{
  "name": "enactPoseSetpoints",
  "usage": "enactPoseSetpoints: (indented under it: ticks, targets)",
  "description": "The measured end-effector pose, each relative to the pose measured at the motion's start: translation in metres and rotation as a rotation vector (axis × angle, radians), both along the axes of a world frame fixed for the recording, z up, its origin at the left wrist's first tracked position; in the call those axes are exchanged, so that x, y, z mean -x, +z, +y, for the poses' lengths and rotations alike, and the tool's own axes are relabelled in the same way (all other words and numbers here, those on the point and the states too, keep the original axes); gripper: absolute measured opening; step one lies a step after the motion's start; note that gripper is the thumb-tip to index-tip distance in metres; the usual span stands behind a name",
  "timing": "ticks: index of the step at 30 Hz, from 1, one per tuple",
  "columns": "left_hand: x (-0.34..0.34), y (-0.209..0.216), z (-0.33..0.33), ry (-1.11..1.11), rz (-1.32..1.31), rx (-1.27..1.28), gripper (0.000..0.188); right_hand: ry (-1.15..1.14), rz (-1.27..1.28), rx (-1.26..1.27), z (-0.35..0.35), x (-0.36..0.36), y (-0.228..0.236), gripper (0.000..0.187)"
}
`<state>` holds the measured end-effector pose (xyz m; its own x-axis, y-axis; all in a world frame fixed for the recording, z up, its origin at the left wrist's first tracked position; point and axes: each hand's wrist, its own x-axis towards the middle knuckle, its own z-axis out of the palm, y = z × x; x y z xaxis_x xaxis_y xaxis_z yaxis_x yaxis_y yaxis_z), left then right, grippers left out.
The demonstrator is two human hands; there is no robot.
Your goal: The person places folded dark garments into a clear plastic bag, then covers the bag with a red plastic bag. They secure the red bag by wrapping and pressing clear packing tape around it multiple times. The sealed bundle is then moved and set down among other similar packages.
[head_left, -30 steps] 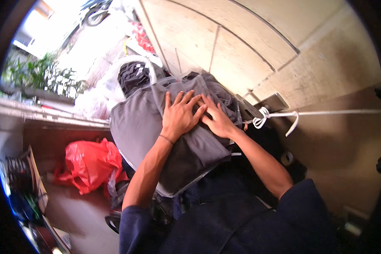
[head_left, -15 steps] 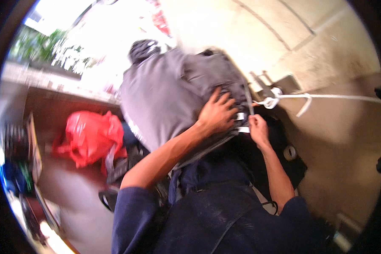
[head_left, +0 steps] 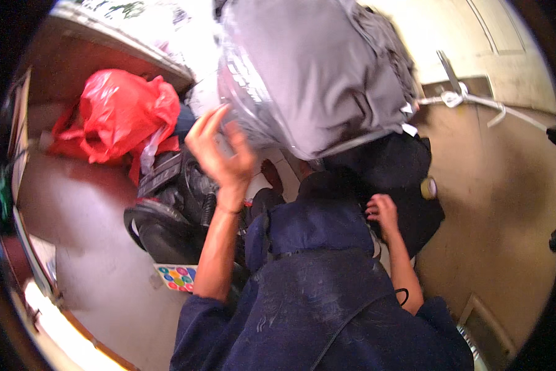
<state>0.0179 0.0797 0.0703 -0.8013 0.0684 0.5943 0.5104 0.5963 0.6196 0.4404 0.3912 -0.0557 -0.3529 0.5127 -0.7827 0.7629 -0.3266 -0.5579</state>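
A pile of folded grey garments [head_left: 315, 74] lies ahead of me, with clear plastic [head_left: 247, 80] along its left side. My left hand [head_left: 222, 154] is raised just left of the pile's near corner. Its fingers are spread and somewhat blurred, and it holds nothing. Low on the right, my right hand [head_left: 383, 213] hovers beside my lap with loosely bent fingers and nothing visible in them. Black cloth [head_left: 383, 164] sits below the garments, between the pile and my right hand. Small white tags [head_left: 409, 129] show at the pile's near right edge.
On the left are a red plastic bag [head_left: 126, 114], a rounded black object [head_left: 166, 232] and a sheet with coloured circles [head_left: 178, 277]. A tape roll [head_left: 428, 188] rests on the right. White rope [head_left: 452, 99] is knotted around a metal fitting near the far wall.
Both hands have come off the grey garments: the left moved left and up into the air, the right drew back toward my lap. The pile appears higher in view.
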Motion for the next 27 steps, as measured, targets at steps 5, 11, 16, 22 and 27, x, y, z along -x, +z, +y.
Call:
enactPoseSetpoints:
  ticks: [5, 11, 16, 22, 27]
  targets:
    - [-0.063, -0.142, -0.095, -0.206, -0.327, 0.440, 0.043, 0.011, 0.049, -0.097, -0.152, -0.196, -0.085, 0.026]
    - [-0.153, -0.271, -0.265, -0.928, -0.729, 1.741, 0.053, -0.363, -0.084, 0.204, -0.292, -0.264, -0.061, 0.032]
    - [-0.121, -0.323, -0.311, -0.968, -1.043, 1.376, 0.039, -0.681, -0.084, 0.182, -0.359, -0.263, -0.063, 0.031]
    - [-0.157, -0.320, -0.152, -1.095, -0.867, 1.228, 0.030, -1.140, -0.129, 0.127, -0.446, -0.371, -0.142, 0.030]
    - [-0.221, -0.317, -0.021, -1.376, -0.932, 0.965, 0.023, -1.492, 0.003, 0.032, -0.471, -0.439, -0.187, 0.032]
